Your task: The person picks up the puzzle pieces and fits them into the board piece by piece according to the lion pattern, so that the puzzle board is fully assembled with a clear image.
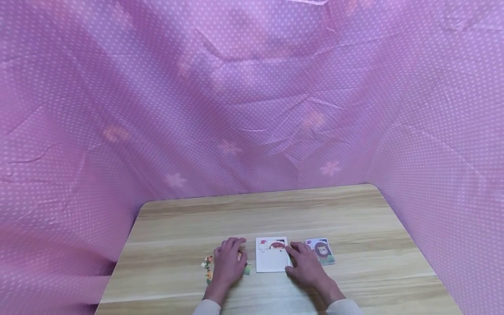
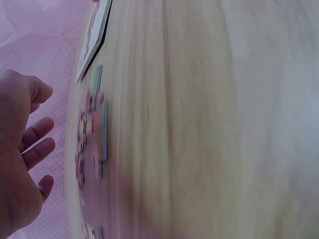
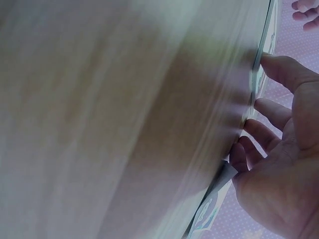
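A white square puzzle board (image 1: 271,263) lies flat on the table, with a few printed pieces along its far edge. My right hand (image 1: 309,267) rests at the board's right edge; the right wrist view shows thumb and fingers loosely extended there, gripping nothing. Over a loose cluster of puzzle pieces (image 1: 208,275), left of the board, hovers my left hand (image 1: 227,264). Its fingers are spread and relaxed, with no piece between them in the left wrist view. Several pieces (image 2: 103,132) lie below it, partly hidden by the hand in the head view.
Just right of my right hand lies a square lion picture card (image 1: 323,250). The wood-grain table (image 1: 256,214) reaches back to a pink dotted cloth (image 1: 252,109) that hangs behind it and on both sides.
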`<state>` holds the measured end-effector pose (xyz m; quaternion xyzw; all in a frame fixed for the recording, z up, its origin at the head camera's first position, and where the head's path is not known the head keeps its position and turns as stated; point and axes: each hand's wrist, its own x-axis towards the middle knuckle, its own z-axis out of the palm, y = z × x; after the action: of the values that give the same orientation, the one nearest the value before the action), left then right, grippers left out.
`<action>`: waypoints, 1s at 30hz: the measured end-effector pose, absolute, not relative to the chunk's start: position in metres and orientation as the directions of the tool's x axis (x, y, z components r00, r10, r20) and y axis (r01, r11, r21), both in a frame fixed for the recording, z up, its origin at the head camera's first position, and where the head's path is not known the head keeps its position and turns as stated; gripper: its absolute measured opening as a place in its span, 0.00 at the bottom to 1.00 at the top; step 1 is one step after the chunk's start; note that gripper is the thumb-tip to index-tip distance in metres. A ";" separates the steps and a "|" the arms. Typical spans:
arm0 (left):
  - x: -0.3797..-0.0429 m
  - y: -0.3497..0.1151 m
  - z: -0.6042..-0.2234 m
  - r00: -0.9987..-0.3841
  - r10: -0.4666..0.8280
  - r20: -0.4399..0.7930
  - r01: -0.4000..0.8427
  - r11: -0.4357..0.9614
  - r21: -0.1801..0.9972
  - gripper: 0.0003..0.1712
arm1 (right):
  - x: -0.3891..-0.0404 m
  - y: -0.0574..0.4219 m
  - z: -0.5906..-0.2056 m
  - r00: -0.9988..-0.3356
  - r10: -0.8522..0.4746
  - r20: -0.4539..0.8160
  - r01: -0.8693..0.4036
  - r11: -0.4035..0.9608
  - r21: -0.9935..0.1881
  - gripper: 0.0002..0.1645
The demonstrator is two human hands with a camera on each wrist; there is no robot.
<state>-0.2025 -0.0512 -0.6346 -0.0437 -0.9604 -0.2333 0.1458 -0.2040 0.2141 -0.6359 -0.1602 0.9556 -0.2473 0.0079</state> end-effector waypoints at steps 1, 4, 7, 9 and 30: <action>-0.201 -0.053 -0.635 -0.954 0.009 0.300 0.144 0.891 0.430 0.23 | -0.204 0.214 -0.636 -0.949 -0.310 0.063 -0.302 0.826 -0.476 0.41; -0.197 -0.058 -0.634 -0.955 -0.014 0.297 0.122 0.893 0.434 0.22 | -0.203 0.214 -0.637 -0.948 -0.311 0.061 -0.301 0.826 -0.476 0.41; -0.194 -0.064 -0.634 -0.959 -0.036 0.281 0.101 0.883 0.458 0.22 | -0.202 0.215 -0.639 -0.948 -0.311 0.068 -0.305 0.826 -0.475 0.41; -0.191 -0.068 -0.634 -0.963 -0.057 0.262 0.078 0.876 0.476 0.23 | -0.202 0.216 -0.641 -0.948 -0.312 0.068 -0.306 0.829 -0.468 0.41; -0.137 -0.087 -0.637 -0.967 -0.176 0.183 -0.066 0.871 0.486 0.24 | -0.175 0.232 -0.636 -0.939 -0.339 0.055 -0.324 0.818 -0.475 0.41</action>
<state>-0.1365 -0.0869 -0.6375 0.0630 -0.9609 -0.2456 0.1113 -0.1747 0.2322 -0.6363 -0.1738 0.9533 -0.2463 0.0160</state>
